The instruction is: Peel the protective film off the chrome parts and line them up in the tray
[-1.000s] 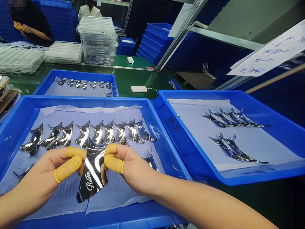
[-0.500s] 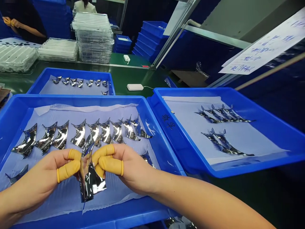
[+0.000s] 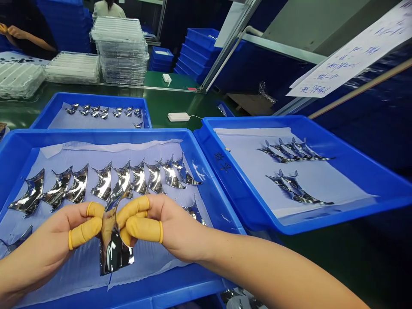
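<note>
Between my two hands is a shiny chrome-like curved part (image 3: 116,251), held up over the near blue tray (image 3: 106,136). My left hand (image 3: 72,234) pinches its left edge with thumb and finger in yellow finger cots. From the other side my right hand (image 3: 154,223), also in yellow finger cots, grips the part's right edge. The part stands roughly upright, its wide end downward and its upper tip overlapping the row behind. Several similar mirror-bright parts (image 3: 102,182) lie in a row on the tray's white paper liner (image 3: 77,266).
A second blue tray (image 3: 244,206) on the right holds several slimmer shiny parts (image 3: 292,189). Behind, another blue tray (image 3: 144,107) carries small shiny pieces. Stacked clear plastic trays (image 3: 120,51) and a white box with a cable (image 3: 178,116) stand farther back. A co-worker's arm (image 3: 32,38) shows upper left.
Both hands still grip the part, which has turned a little so more of its broad face shows. The whole view has shifted slightly, with most things now farther left.
</note>
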`<control>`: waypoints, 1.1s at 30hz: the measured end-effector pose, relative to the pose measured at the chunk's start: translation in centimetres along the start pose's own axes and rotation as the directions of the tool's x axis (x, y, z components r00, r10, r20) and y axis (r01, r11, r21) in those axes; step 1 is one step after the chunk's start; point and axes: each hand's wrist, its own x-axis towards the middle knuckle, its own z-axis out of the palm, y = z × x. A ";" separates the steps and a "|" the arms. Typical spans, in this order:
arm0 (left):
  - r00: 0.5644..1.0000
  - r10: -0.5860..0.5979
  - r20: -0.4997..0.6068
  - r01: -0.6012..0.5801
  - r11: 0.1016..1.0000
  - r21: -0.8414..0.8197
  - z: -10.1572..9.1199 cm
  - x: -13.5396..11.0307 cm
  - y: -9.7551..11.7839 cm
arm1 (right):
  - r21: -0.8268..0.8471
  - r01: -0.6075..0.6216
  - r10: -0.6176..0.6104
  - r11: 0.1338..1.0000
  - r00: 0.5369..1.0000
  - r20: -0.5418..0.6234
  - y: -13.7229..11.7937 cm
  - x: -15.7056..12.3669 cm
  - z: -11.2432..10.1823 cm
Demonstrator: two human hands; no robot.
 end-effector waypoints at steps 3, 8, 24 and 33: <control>0.996 0.068 -0.059 -0.065 0.997 0.052 -0.2 -0.4 -0.1 | -0.055 -0.008 0.004 0.998 0.998 -0.063 0.1 0.2 -0.1; 0.940 0.332 -0.076 -0.264 0.852 0.452 -0.1 -1.7 -0.8 | -0.281 -0.014 -0.029 0.960 0.989 -0.146 0.6 0.8 -0.7; 0.871 0.491 -0.027 -0.360 0.673 0.646 0.9 -2.3 -0.3 | -0.480 0.052 -0.088 0.876 0.995 -0.053 0.2 0.8 -0.5; 0.941 0.238 -0.240 -0.163 0.941 0.296 0.0 -1.4 0.5 | -0.221 0.049 -0.042 0.974 0.998 0.038 0.4 1.2 -1.0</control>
